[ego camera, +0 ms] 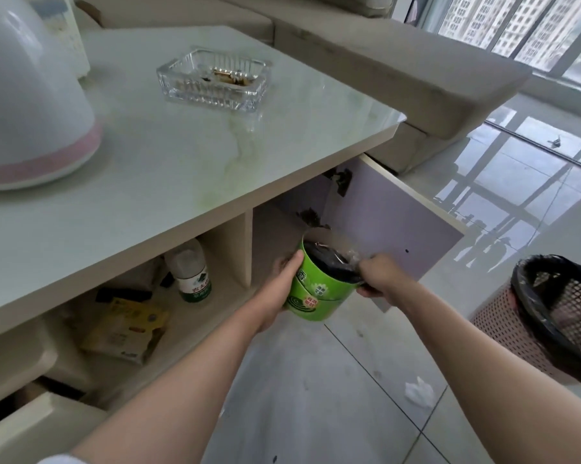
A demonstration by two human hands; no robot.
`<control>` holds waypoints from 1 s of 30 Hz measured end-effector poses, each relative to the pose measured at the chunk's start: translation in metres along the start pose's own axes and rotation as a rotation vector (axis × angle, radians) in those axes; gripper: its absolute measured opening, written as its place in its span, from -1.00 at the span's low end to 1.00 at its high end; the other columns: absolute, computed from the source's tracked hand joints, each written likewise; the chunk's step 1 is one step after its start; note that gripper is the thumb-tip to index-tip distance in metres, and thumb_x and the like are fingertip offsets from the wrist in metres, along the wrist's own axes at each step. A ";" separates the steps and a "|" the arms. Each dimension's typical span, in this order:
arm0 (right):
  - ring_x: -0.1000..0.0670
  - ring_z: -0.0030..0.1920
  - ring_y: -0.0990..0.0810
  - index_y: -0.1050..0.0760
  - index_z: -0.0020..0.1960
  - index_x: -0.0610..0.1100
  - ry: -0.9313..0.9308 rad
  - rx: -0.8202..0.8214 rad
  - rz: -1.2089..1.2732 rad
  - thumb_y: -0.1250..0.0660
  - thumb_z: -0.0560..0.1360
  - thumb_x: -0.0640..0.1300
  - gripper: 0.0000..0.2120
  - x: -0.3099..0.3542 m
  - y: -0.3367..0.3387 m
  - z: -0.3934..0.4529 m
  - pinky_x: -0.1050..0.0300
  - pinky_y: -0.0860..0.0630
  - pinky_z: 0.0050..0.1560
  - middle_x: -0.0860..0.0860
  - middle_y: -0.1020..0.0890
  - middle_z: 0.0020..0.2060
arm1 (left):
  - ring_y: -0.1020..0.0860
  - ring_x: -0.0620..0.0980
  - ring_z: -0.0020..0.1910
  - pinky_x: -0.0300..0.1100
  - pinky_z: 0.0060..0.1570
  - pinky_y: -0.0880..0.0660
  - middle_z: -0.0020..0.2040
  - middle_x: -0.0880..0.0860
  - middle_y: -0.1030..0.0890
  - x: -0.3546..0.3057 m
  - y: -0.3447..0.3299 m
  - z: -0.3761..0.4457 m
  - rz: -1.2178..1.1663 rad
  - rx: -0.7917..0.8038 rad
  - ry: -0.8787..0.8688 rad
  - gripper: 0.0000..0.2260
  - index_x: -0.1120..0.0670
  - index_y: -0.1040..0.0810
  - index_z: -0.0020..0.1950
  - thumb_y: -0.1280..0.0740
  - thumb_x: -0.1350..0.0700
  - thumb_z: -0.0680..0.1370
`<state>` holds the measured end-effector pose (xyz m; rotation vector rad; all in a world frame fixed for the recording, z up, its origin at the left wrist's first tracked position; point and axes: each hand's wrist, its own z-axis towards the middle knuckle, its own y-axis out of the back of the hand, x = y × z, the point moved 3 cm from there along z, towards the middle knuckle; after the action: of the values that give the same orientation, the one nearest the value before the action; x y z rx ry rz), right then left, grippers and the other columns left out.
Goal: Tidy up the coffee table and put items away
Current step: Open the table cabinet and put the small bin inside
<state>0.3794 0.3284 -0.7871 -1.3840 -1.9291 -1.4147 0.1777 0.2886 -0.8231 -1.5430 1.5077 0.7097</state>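
Your left hand (284, 284) and right hand (378, 276) both hold the green tub (319, 289), low in front of the open cupboard (282, 229) under the table (168, 162). The tub looks like thin card or tin: light, fairly stiff in the wall, but easy to dent if squeezed. Its dark contents and crinkly wrap at the mouth look loose, so keep it upright and take it by the wall, not the rim. Your left fingers wrap the tub's near side, thumb on top, closed firmly on it. Your right fingers are curled shut at the rim, pinching the dark stuff or the edge; which one cannot be told. The door (393, 222) stands swung out just behind the tub. Farther up, the ashtray (214, 80) sits on the table, glass, heavy and breakable, butts inside.
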 end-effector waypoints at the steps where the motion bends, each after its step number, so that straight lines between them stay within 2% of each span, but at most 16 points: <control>1: -0.06 -0.41 -0.60 -0.54 -0.15 -0.17 0.009 -0.002 0.025 -0.28 0.54 -0.05 -0.80 0.012 0.000 0.001 0.06 -0.47 -0.26 -0.11 -0.60 -0.34 | -0.57 -0.10 0.09 -0.11 -0.09 -0.56 0.28 -0.08 -0.55 -0.007 0.001 0.003 -0.027 -0.027 -0.034 -0.52 -0.21 -0.31 0.42 -0.22 -0.33 0.54; 3: -0.14 0.00 -0.60 -0.55 0.15 -0.02 -0.024 0.062 0.089 -0.20 0.51 0.28 -0.56 0.027 -0.004 0.002 -0.08 -0.44 -0.01 -0.01 -0.62 0.00 | -0.58 -0.03 0.11 0.01 0.00 -0.60 0.29 -0.04 -0.53 -0.015 0.004 0.007 -0.096 -0.078 -0.071 -0.51 -0.18 -0.27 0.45 -0.23 -0.29 0.56; 4: -0.22 0.17 -0.53 -0.47 0.30 0.05 -0.055 0.136 0.155 -0.15 0.50 0.35 -0.48 0.030 -0.009 0.003 -0.16 -0.44 0.05 0.02 -0.54 0.19 | -0.58 -0.01 0.11 0.05 0.03 -0.60 0.27 -0.03 -0.53 -0.017 0.006 0.009 -0.124 -0.101 -0.083 -0.51 -0.17 -0.26 0.46 -0.23 -0.26 0.58; 5: -0.31 0.28 -0.45 -0.39 0.39 0.09 -0.077 0.227 0.252 -0.16 0.51 0.33 -0.46 0.033 -0.018 0.001 -0.25 -0.47 0.06 0.05 -0.43 0.34 | -0.58 0.00 0.11 0.08 0.06 -0.60 0.26 -0.03 -0.51 -0.017 0.008 0.012 -0.142 -0.118 -0.094 -0.53 -0.17 -0.24 0.47 -0.22 -0.23 0.60; 7: -0.37 0.28 -0.46 -0.32 0.40 0.11 -0.100 0.346 0.471 -0.26 0.53 0.15 -0.54 0.033 -0.034 -0.002 -0.37 -0.56 -0.05 0.04 -0.33 0.44 | -0.58 0.04 0.13 0.09 0.06 -0.60 0.28 -0.01 -0.49 -0.012 0.009 0.015 -0.164 -0.129 -0.104 -0.57 -0.16 -0.21 0.49 -0.19 -0.14 0.64; 9: -0.31 0.17 -0.53 -0.30 0.38 0.08 -0.085 0.311 0.549 -0.25 0.54 -0.10 -0.57 0.031 -0.044 0.001 -0.45 -0.58 -0.16 -0.07 -0.36 0.39 | -0.57 0.02 0.16 0.00 -0.01 -0.60 0.31 0.00 -0.47 -0.003 0.010 0.016 -0.168 -0.132 -0.117 -0.60 -0.16 -0.20 0.49 -0.17 -0.04 0.66; 11: -0.33 0.15 -0.54 -0.27 0.39 0.03 -0.117 0.271 0.562 -0.15 0.50 -0.27 -0.51 0.025 -0.054 0.006 -0.41 -0.61 -0.22 -0.14 -0.33 0.38 | -0.55 -0.07 0.15 -0.07 -0.03 -0.58 0.33 -0.03 -0.46 0.005 0.014 0.019 -0.124 -0.134 -0.149 -0.58 -0.16 -0.18 0.51 -0.16 0.05 0.67; 12: -0.37 0.15 -0.53 -0.27 0.39 0.02 -0.138 0.263 0.568 -0.11 0.48 -0.33 -0.47 0.023 -0.057 0.008 -0.33 -0.64 -0.25 -0.16 -0.33 0.39 | -0.54 -0.04 0.20 -0.03 0.06 -0.58 0.38 -0.03 -0.44 0.006 0.016 0.021 -0.093 -0.140 -0.164 -0.55 -0.14 -0.17 0.53 -0.16 0.10 0.66; 14: -0.44 0.17 -0.51 -0.28 0.39 0.03 -0.167 0.244 0.591 -0.05 0.45 -0.39 -0.42 0.019 -0.064 0.014 -0.18 -0.66 -0.33 -0.13 -0.33 0.38 | -0.45 0.06 0.37 0.09 0.34 -0.44 0.48 0.01 -0.39 0.006 0.023 0.027 -0.016 -0.148 -0.190 -0.51 -0.11 -0.18 0.55 -0.15 0.17 0.64; 16: -0.46 0.20 -0.50 -0.29 0.40 0.00 -0.178 0.202 0.610 -0.02 0.48 -0.41 -0.43 0.018 -0.069 0.021 -0.11 -0.65 -0.38 -0.08 -0.35 0.31 | -0.38 0.06 0.44 0.11 0.43 -0.34 0.51 0.03 -0.37 0.004 0.028 0.031 0.062 -0.146 -0.210 -0.47 -0.08 -0.21 0.57 -0.14 0.23 0.61; 18: -0.40 0.11 -0.56 -0.37 0.32 -0.11 -0.160 0.154 0.563 -0.03 0.51 -0.39 -0.56 0.024 -0.073 0.027 -0.02 -0.64 -0.43 -0.08 -0.41 0.18 | -0.37 0.04 0.45 0.06 0.44 -0.32 0.51 0.03 -0.38 0.004 0.031 0.033 0.121 -0.154 -0.227 -0.45 -0.06 -0.22 0.57 -0.14 0.27 0.60; 21: -0.19 -0.09 -0.59 -0.46 0.18 -0.24 -0.111 0.093 0.434 -0.05 0.56 -0.37 -0.71 0.033 -0.077 0.033 0.08 -0.64 -0.47 -0.11 -0.52 0.02 | -0.39 0.06 0.42 0.02 0.40 -0.35 0.51 0.03 -0.37 0.012 0.036 0.037 0.160 -0.165 -0.176 -0.46 -0.09 -0.20 0.57 -0.15 0.22 0.61; 25: -0.09 -0.10 -0.59 -0.46 0.28 -0.28 -0.068 0.134 0.402 -0.09 0.63 -0.27 -0.70 0.039 -0.087 0.039 0.08 -0.67 -0.37 -0.04 -0.58 -0.07 | -0.35 0.12 0.46 0.13 0.43 -0.34 0.55 -0.01 -0.32 0.028 0.050 0.043 0.169 -0.174 -0.052 -0.48 -0.17 -0.11 0.59 -0.12 0.11 0.65; 26: -0.07 -0.07 -0.59 -0.45 0.31 -0.27 -0.052 0.147 0.408 -0.11 0.65 -0.19 -0.69 0.039 -0.090 0.038 0.11 -0.66 -0.36 -0.04 -0.60 -0.05 | -0.34 0.13 0.47 0.14 0.43 -0.33 0.55 0.01 -0.30 0.031 0.053 0.045 0.167 -0.175 -0.044 -0.49 -0.17 -0.09 0.60 -0.11 0.09 0.66; 28: -0.05 0.05 -0.56 -0.37 0.39 -0.22 -0.014 0.160 0.437 -0.15 0.66 0.01 -0.59 0.036 -0.095 0.035 0.12 -0.65 -0.27 -0.04 -0.58 0.13 | -0.34 0.09 0.48 0.08 0.40 -0.37 0.57 0.00 -0.27 0.034 0.055 0.047 0.106 -0.165 -0.058 -0.51 -0.17 -0.06 0.60 -0.10 0.04 0.69; 30: -0.08 0.18 -0.49 -0.24 0.46 -0.14 -0.009 0.140 0.494 -0.17 0.63 0.14 -0.49 0.026 -0.097 0.031 -0.04 -0.67 -0.03 -0.04 -0.45 0.28 | -0.41 0.03 0.42 -0.11 0.22 -0.50 0.56 -0.03 -0.28 0.034 0.050 0.049 -0.026 -0.162 -0.063 -0.51 -0.17 -0.06 0.60 -0.11 0.03 0.69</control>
<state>0.2915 0.3671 -0.8292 -1.6496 -1.5094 -1.0202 0.1404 0.3179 -0.8845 -1.6417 1.4094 0.8753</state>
